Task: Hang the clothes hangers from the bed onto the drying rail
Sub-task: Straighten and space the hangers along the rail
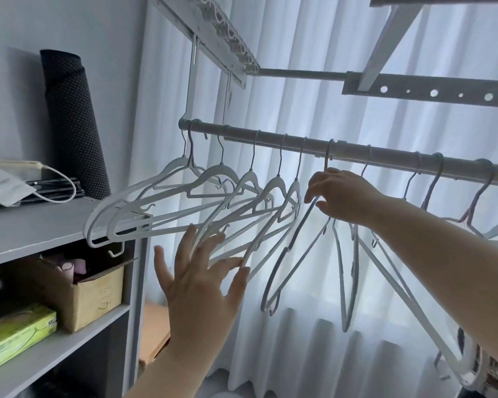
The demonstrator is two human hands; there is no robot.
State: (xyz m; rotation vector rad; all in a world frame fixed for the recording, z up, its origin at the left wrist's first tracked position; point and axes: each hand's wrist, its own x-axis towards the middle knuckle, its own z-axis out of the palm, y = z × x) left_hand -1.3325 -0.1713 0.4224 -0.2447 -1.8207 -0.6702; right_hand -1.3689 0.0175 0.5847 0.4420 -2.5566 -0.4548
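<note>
Several white clothes hangers (219,173) hang by metal hooks along the grey drying rail (270,140), which runs from upper left to the right edge. My left hand (202,285) is spread open under the left group, its fingertips touching the lower arms of those hangers. My right hand (342,193) reaches up just below the rail and grips the neck of one hanger (288,268) whose hook sits on the rail; its body tilts down to the left. More hangers (431,191) hang to the right, partly hidden by my right forearm. The bed is out of view.
A grey shelf unit (55,225) stands at left, bearing a rolled dark mat (72,124), papers, a cardboard box (92,291) and a green tissue pack (15,337). White curtains (314,104) hang behind the rail. A second rack bar (431,91) with holes runs above.
</note>
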